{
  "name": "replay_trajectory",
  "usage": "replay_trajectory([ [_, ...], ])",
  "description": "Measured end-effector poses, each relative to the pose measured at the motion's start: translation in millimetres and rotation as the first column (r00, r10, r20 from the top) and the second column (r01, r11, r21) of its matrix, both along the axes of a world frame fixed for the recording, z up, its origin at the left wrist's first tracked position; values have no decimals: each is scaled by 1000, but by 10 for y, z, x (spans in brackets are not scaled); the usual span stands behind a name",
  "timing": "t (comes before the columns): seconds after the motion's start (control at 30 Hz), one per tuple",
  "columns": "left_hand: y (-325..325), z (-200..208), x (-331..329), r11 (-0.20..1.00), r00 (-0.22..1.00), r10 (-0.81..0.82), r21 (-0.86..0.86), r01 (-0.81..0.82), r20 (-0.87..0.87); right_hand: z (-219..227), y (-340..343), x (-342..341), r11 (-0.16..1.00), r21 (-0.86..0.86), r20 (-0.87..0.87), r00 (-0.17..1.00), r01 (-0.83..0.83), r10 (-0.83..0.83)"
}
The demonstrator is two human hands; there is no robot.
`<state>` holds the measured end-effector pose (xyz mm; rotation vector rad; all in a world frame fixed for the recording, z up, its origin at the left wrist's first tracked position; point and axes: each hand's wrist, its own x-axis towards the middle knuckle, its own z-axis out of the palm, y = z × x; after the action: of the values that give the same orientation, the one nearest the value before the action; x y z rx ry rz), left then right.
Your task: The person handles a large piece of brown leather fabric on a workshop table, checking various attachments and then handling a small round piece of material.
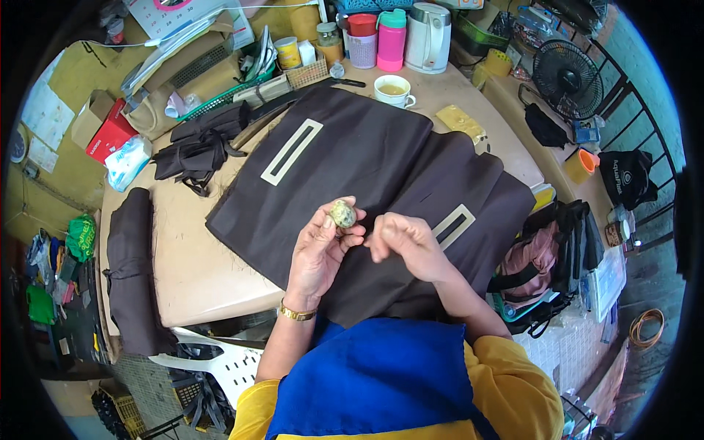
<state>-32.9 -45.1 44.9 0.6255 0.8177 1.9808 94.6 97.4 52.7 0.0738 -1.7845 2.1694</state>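
Between the thumb and fingers of my left hand [323, 242] is a small round lump [342, 214], pale yellow-green with dark mottling; its kind is unclear. Just to the right, my right hand [403, 240] is closed with its fingers curled, apart from the lump. Whatever its fingers may pinch is too small to make out. Both hands are over dark brown fabric [352, 139] spread on the table. Two pale rectangular frames lie flat on this fabric: one at the upper left [292, 152], the other [455, 226] partly behind my right forearm.
A white cup [394, 91] of light-coloured drink stands past the fabric's far edge. A tied dark fabric roll [132, 271] lies along the left side of the tan table [213, 282]. At the back are a pink bottle [391, 44] and white kettle [428, 40]. Bags [539, 257] sit right.
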Motion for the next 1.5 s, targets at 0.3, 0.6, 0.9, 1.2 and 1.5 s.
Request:
replay_trajectory([
  [0.3, 13, 19, 32, 998, 997, 35, -56, -39, -61, -210, 72, -121, 604, -710, -300, 931, -363, 207],
  [0.6, 66, -11, 121, 986, 980, 117, -98, -134, -160, -145, -118, -136, 948, -242, -68, 971, 209, -231],
  [0.9, 88, -101, 168, 962, 925, 229, -73, -263, -304, -179, -157, -197, 641, 385, -497, 734, 664, -463],
  [1.2, -44, -143, 29, 988, 990, 114, -98, -122, -85, 104, -101, -68, 749, 522, -286, 911, 408, -297],
  [1.5, -65, 166, 114, 880, 766, 237, -203, -430, -598, 201, 207, -106, 602, 705, -142, 906, 375, -398],
])
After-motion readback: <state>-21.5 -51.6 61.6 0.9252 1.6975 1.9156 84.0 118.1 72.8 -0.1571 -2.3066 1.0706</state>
